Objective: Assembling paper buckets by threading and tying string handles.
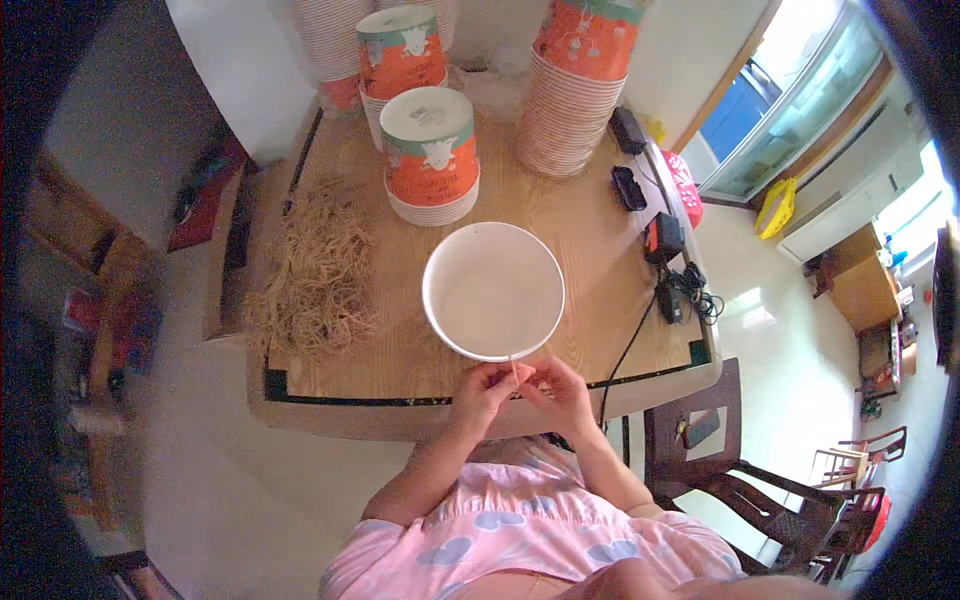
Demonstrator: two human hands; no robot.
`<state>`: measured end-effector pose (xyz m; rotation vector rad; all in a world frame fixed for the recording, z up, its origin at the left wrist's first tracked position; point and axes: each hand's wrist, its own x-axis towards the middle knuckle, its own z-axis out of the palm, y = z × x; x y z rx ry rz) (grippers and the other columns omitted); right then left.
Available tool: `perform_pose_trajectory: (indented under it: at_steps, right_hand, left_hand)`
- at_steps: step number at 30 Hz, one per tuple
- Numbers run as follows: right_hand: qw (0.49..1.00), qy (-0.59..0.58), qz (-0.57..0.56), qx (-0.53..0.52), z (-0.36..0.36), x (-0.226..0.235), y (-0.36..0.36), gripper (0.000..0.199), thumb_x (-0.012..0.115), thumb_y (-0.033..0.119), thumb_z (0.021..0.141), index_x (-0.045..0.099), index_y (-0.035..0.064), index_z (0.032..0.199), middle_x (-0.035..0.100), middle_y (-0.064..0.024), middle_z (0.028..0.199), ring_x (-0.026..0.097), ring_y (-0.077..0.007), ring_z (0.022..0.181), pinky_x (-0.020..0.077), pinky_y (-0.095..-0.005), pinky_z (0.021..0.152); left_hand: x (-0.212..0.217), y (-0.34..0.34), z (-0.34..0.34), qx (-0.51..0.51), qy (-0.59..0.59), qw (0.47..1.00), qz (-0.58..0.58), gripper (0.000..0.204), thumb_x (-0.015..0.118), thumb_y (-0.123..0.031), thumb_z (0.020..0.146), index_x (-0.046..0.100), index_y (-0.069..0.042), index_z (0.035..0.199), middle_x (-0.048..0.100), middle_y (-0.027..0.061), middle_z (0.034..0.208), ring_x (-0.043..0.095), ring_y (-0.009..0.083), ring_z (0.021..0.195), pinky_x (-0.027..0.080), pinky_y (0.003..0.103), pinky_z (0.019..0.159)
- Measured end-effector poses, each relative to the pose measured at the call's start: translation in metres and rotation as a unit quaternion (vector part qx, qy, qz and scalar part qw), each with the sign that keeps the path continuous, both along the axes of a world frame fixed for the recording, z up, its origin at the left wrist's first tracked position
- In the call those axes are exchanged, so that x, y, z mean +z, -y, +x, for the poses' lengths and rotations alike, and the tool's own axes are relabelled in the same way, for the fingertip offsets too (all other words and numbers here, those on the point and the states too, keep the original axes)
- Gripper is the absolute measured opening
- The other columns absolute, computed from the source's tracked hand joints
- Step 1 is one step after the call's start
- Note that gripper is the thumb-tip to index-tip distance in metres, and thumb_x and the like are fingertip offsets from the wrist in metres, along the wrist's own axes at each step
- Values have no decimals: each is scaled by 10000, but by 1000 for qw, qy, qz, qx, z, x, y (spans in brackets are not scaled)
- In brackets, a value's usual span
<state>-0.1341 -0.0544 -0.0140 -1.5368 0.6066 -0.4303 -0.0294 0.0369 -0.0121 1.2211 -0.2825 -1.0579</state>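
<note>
My left hand [485, 393] and my right hand [562, 396] meet at the near edge of the table, fingers pinched together. A thin pale strand [514, 368] stands up between the fingertips, held by the left; whatever the right fingers hold is too small to make out. Just beyond the hands stands a round white tub [490, 245], its open top facing up and its pale inside showing. To the left lies a loose, tangled heap of dry, tan, root-like strands [325, 275].
Upside-down orange and green paper tubs [430, 165] stand stacked behind the white tub. A taller tub stack [568, 115] rises at the back right. Black adapters and coiled cables [685, 290] lie along the right edge. A dark wooden chair [700, 430] stands right of me, a phone-like object on it.
</note>
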Motion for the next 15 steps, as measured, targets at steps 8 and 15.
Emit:
perform_pose_trajectory:
  at_steps: [8, 15]
  right_hand:
    - [1000, -23, 17, 9, -3, 7, -2, 141, 501, 119, 883, 562, 1, 837, 548, 3, 715, 495, -58, 656, 407, -197, 588]
    - [999, -25, -30, 26, -7, 1, 8, 117, 516, 113, 871, 535, 11, 818, 539, 4, 697, 490, -66, 668, 401, -203, 604]
  left_hand:
    - [-19, -1, 1, 16, 18, 1000, 5, 153, 605, -167, 814, 650, -35, 878, 576, -45, 677, 425, 25, 514, 330, 176, 457]
    - [-6, -3, 3, 39, 44, 998, -2, 138, 607, -169, 812, 657, -48, 855, 557, -56, 640, 384, 11, 480, 283, 172, 417]
